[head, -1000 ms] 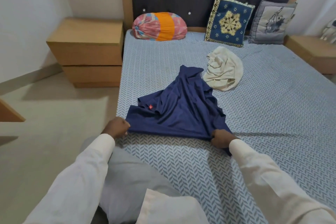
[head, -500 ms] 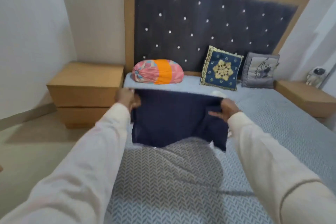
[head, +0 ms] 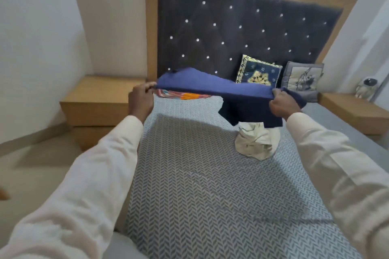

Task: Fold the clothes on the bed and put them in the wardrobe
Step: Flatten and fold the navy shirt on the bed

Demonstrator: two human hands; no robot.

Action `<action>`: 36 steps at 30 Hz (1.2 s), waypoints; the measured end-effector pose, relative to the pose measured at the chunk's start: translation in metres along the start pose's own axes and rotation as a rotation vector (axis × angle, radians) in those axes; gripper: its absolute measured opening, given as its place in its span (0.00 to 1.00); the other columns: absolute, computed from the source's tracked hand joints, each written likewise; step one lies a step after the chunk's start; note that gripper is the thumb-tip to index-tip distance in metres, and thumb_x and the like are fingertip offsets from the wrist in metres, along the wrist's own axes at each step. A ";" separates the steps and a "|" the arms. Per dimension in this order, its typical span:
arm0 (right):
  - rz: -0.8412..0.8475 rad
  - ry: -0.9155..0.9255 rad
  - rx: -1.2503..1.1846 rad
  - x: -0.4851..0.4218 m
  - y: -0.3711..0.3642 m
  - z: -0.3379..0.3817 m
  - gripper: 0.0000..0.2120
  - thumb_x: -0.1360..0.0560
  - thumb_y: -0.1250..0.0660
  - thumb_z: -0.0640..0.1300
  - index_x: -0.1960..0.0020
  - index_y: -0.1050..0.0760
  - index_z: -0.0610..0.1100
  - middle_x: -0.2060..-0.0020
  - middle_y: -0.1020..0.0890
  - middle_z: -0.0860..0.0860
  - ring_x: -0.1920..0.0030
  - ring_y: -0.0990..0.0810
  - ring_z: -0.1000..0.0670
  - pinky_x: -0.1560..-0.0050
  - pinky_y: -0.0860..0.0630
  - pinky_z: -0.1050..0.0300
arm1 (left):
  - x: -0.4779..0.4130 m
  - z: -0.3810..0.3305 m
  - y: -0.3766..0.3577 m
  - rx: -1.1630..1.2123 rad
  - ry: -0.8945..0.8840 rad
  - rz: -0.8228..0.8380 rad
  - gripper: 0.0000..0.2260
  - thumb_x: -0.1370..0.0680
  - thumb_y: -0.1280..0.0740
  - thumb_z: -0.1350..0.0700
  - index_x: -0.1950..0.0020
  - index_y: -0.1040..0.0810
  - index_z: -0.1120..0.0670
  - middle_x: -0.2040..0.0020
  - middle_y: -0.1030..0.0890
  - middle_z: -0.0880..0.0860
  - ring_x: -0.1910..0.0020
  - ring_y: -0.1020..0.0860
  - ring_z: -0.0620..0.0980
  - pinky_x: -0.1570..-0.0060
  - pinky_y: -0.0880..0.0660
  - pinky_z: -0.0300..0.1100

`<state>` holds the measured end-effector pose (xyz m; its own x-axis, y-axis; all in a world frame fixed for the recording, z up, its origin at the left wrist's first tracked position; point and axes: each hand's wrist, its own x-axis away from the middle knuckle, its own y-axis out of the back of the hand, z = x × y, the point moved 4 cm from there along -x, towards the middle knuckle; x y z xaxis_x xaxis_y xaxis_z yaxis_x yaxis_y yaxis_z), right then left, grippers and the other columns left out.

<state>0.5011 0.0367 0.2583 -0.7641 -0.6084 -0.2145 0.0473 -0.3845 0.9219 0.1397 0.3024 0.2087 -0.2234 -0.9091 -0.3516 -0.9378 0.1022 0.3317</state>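
I hold a navy blue shirt [head: 212, 86] stretched in the air above the bed [head: 202, 185], nearly level and billowing. My left hand [head: 140, 101] pinches its left edge and my right hand [head: 284, 105] grips its right edge. Part of the shirt hangs down below my right hand. Beneath that hanging part, a crumpled cream garment [head: 255, 143] lies on the patterned sheet. No wardrobe shows in this view.
A dark studded headboard [head: 242, 27] rises behind the bed. A colourful bolster [head: 183, 95], a blue embroidered cushion [head: 260, 72] and a grey cushion [head: 302, 80] lie at its foot. Wooden bedside units stand left [head: 99, 99] and right [head: 353, 111], with a small figurine [head: 365, 88] on the right one.
Both hands lifted the navy shirt off the sheet and swung it up from hanging to nearly level. The view tilted upward. The cream garment shows again.
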 end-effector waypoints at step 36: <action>0.374 0.152 0.557 0.299 -0.179 -0.191 0.18 0.21 0.45 0.43 0.31 0.38 0.47 0.42 0.22 0.46 0.45 0.20 0.44 0.52 0.26 0.53 | 0.357 0.124 -0.022 -1.464 -0.068 1.258 0.25 0.22 0.34 0.55 0.26 0.33 0.57 0.28 0.30 0.56 0.31 0.29 0.56 0.33 0.30 0.49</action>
<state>0.3872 -0.2090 -0.0329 -0.6600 -0.7371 0.1454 -0.0783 0.2601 0.9624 0.0475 0.0262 -0.0330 -0.5315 -0.5763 0.6208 0.6542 0.1864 0.7330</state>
